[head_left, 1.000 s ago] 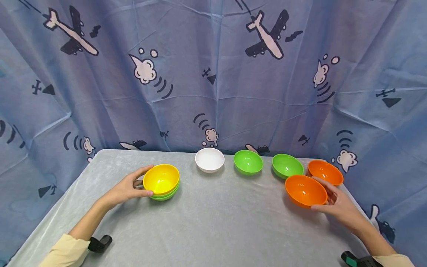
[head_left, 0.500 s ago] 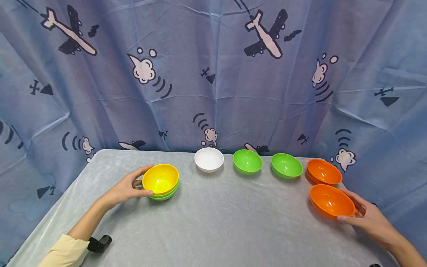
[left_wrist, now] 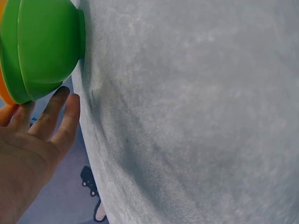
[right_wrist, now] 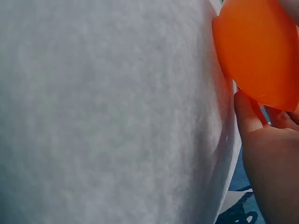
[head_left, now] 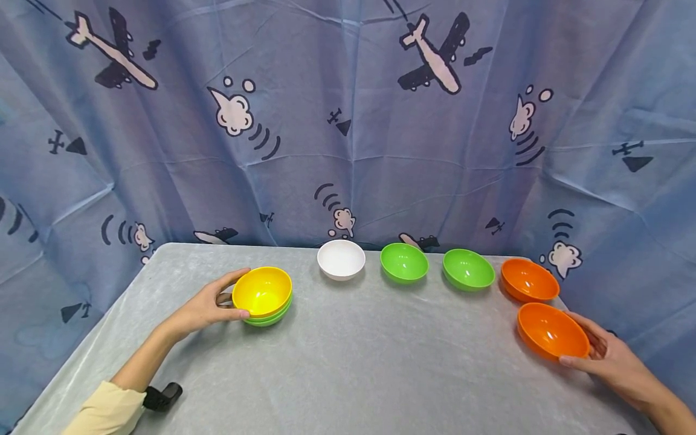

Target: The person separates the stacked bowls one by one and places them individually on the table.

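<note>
Placement of the front orange bowl [head_left: 553, 331] looks to be the step in hand. It sits by the right edge of the cloth-covered table [head_left: 370, 368], gripped at its outer side by the right hand [head_left: 611, 353]. That hand's thumb bears on the near side and its fingers curve round behind, spread about as wide as the bowl's side needs; some fingertips are hidden. Its foot appears down on the cloth or barely above it; which, I cannot tell. If it is to be left here, the next move calls for lowering any remaining gap and parting thumb and fingers evenly.

Just beyond, near the far right corner, lies the rear orange bowl [head_left: 530, 280]; whether the two rims touch is unclear. Along the far edge, leftward from there, come the right green bowl [head_left: 468, 270], the middle green bowl [head_left: 404, 263] and the white bowl [head_left: 341, 260], all upright.

Toward the left edge, the yellow bowl [head_left: 262, 292] is nested in green bowls [left_wrist: 46, 46]. The left hand [head_left: 209, 305] holds this stack between thumb and index finger, widely parted around the yellow rim, with its lower fingers extended beside the green wall.
</note>
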Tool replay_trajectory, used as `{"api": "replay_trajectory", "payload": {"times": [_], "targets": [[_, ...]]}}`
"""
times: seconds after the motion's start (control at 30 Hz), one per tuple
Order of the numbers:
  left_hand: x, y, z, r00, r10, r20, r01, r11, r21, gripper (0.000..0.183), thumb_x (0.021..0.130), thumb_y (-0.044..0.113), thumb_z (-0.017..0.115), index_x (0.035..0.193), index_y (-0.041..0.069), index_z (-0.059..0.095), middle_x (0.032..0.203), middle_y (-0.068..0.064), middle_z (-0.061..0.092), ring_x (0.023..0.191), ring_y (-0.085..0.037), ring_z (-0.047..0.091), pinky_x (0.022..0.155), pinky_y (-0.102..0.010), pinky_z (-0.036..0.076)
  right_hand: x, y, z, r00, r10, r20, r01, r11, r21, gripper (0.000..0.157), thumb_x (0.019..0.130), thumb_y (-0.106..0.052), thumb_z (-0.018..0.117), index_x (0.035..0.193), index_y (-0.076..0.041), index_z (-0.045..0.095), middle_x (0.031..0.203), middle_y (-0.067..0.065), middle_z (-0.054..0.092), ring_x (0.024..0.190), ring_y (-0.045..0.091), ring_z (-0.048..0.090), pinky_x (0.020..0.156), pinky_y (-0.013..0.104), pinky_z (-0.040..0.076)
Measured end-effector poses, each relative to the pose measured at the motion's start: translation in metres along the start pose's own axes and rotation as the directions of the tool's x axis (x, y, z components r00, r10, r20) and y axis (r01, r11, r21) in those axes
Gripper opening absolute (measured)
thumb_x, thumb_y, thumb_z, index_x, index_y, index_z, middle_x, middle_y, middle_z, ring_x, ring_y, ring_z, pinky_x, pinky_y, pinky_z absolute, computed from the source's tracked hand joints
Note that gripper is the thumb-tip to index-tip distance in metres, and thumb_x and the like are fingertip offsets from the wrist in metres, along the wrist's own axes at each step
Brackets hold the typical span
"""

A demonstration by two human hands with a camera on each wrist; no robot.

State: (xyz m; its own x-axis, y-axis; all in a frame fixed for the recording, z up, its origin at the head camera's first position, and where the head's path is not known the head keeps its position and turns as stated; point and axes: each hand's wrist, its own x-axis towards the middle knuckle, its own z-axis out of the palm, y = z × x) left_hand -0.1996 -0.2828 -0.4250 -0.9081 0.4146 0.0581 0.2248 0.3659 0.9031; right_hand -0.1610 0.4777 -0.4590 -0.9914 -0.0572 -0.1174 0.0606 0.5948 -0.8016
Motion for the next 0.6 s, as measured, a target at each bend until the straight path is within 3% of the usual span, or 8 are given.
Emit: {"api": "replay_trajectory", "payload": {"times": [0.1,0.17,0.3,0.4,0.53,0.6], "targets": [[0.000,0.000,0.000,1.000,0.002,0.000,-0.002,1.000,-0.001,0.090,0.089,0.014,0.081,0.160,0.002,0.025,0.161,-0.026,0.022,0.136,-0.056,0.036,0.104,-0.056,0.043,-0.001,0.001,-0.001,1.000,-0.023,0.014,0.022,1.000,0.020,0.085,0.098,-0.013,0.071,0.153,0.014,0.012,0.133,-0.003,0.041,0.100,-0.020,0.042,0.078,0.008,0.045],[0.000,0.000,0.000,1.000,0.002,0.001,-0.002,1.000,-0.003,0.090,0.089,0.014,0.080,0.160,0.002,0.025,0.161,-0.026,0.022,0.135,-0.056,0.037,0.104,-0.056,0.043,-0.001,0.000,-0.002,0.999,-0.031,0.026,0.031,0.999,0.026,0.085,0.098,-0.012,0.070,0.153,0.015,0.011,0.130,-0.008,0.040,0.099,-0.020,0.043,0.079,0.009,0.046],[0.000,-0.002,0.000,1.000,0.001,0.002,-0.001,1.000,-0.010,0.090,0.089,0.014,0.080,0.159,0.001,0.025,0.161,-0.026,0.023,0.134,-0.056,0.039,0.103,-0.056,0.044,0.000,-0.007,-0.007,0.999,-0.016,0.047,0.016,1.000,0.001,0.086,0.100,-0.014,0.067,0.154,0.014,0.006,0.144,0.019,0.036,0.100,-0.020,0.041,0.078,0.012,0.048],[0.000,-0.002,0.000,1.000,0.001,-0.001,-0.001,1.000,-0.014,0.090,0.089,0.014,0.080,0.159,0.001,0.025,0.161,-0.026,0.023,0.133,-0.057,0.039,0.103,-0.056,0.044,0.002,-0.017,-0.012,1.000,-0.006,0.025,0.007,0.999,-0.042,0.086,0.103,-0.022,0.064,0.157,0.011,0.005,0.152,0.038,0.020,0.121,0.006,0.048,0.076,0.012,0.048],[0.000,-0.004,-0.001,1.000,0.003,-0.004,-0.003,1.000,-0.019,0.091,0.088,0.014,0.081,0.159,0.002,0.026,0.161,-0.025,0.023,0.133,-0.057,0.039,0.104,-0.057,0.043,0.006,-0.030,-0.012,0.995,-0.036,-0.089,0.027,0.995,-0.099,0.082,0.103,-0.033,0.064,0.157,0.007,0.018,0.154,0.038,0.024,0.137,0.042,0.037,0.074,0.009,0.048],[0.001,-0.005,-0.001,1.000,0.004,-0.004,-0.004,1.000,-0.023,0.092,0.088,0.013,0.082,0.159,0.002,0.026,0.161,-0.025,0.023,0.134,-0.057,0.039,0.104,-0.056,0.042,0.007,-0.035,-0.010,0.983,-0.079,-0.163,0.063,0.993,-0.101,0.076,0.101,-0.032,0.066,0.156,0.005,0.029,0.150,0.022,0.042,0.133,0.021,0.047,0.075,0.007,0.048]]}}
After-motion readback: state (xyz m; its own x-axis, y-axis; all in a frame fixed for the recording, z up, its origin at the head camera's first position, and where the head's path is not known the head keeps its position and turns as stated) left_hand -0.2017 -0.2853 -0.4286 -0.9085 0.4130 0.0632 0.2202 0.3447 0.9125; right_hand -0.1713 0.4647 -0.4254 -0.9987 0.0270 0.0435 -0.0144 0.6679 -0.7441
